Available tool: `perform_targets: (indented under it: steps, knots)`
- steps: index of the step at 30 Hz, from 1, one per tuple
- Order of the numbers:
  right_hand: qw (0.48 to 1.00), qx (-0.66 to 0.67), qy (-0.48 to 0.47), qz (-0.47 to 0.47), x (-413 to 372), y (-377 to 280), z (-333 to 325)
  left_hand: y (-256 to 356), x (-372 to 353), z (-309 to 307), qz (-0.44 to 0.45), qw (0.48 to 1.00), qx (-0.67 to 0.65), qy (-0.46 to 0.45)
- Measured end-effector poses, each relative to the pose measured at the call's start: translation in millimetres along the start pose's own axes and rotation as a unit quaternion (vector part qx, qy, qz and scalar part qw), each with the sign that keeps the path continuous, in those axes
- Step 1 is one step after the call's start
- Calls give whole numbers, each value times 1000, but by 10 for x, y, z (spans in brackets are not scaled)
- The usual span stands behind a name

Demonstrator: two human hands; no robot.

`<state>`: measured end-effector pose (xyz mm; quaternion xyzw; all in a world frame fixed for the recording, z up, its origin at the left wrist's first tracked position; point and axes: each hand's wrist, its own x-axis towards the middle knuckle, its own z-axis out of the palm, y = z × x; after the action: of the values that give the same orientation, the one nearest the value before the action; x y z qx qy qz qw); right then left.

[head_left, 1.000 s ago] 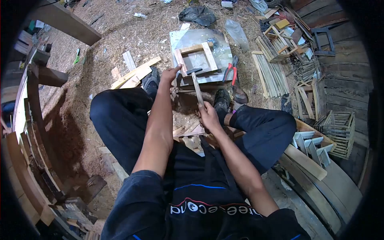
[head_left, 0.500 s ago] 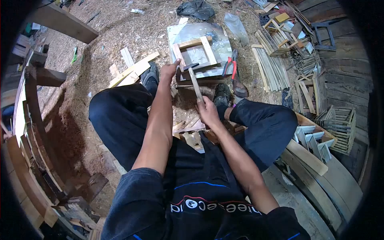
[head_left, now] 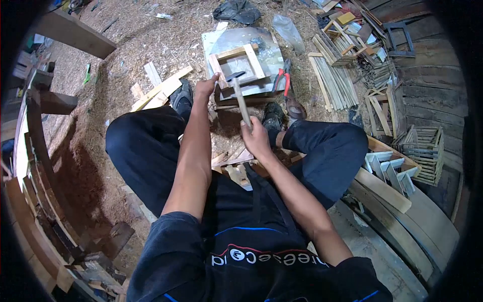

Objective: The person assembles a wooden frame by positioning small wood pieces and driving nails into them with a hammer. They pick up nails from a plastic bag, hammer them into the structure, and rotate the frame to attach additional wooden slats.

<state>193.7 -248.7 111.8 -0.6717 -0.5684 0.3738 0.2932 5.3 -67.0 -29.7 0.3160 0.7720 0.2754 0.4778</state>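
A small rectangular wooden frame (head_left: 254, 60) lies on a pale, stained board (head_left: 271, 44) between my feet. My left hand (head_left: 205, 87) grips its near left corner, thumb on top and the other fingers mostly hidden. In my right hand (head_left: 255, 136) is a hammer (head_left: 240, 103), held low on its light wooden handle. The dark hammer head overlaps the frame's opening near that left corner. Pliers with red handles (head_left: 287, 83) rest at the board's right edge, beside my right shoe.
Loose wood strips (head_left: 163, 90) lie by my left foot. At right are a stack of slats (head_left: 332, 80), finished frames (head_left: 382, 113) and a slatted crate (head_left: 425, 151). Wood shavings cover the ground. A clear plastic bag (head_left: 288, 32) and a black bag (head_left: 236, 11) lie beyond the board.
The whole view has shifted slightly, so things sit a little farther left and up. Both hands keep their holds, and the hammer stays over the frame's near left part.
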Motion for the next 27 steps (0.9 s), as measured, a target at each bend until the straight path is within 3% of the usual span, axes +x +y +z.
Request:
perform_targets:
  steps: [1,4,7,9,12,13,14,16,19,22,24,26,27]
  knots:
    - [998,10,-43,36,-1,-157,-64,-43,56,21,-12,1000,-14,-8]
    - [997,22,-28,62,25,-541,-85,52,-10,-39,-32,998,-32,-40]
    - [999,42,-7,3,128,-818,-52,-4,6,-12,-48,998,-14,-33]
    - [997,65,11,-30,175,-964,-87,-420,463,135,37,999,1,1]
    - [990,142,24,-17,219,-1023,-136,-248,-24,-40,62,994,-85,-11]
    - [994,98,44,-32,248,-754,-25,-382,130,-75,90,996,-5,-18]
    - [995,54,65,-46,277,-448,120,-310,-64,-133,135,985,101,46]
    - [996,38,73,-40,236,-82,292,-270,-361,-271,289,946,144,27]
    - [995,10,96,-10,19,109,424,37,-805,-444,359,909,208,-30]
    - [996,-7,86,36,-99,68,388,87,-836,-374,397,881,258,-1]
    - [998,-5,41,57,-142,75,352,52,-787,-296,373,899,227,-35]
    - [998,-17,18,63,-198,72,337,-21,-702,-220,421,858,295,16]
    - [997,-37,11,67,-226,78,335,-16,-711,-210,414,864,285,14]
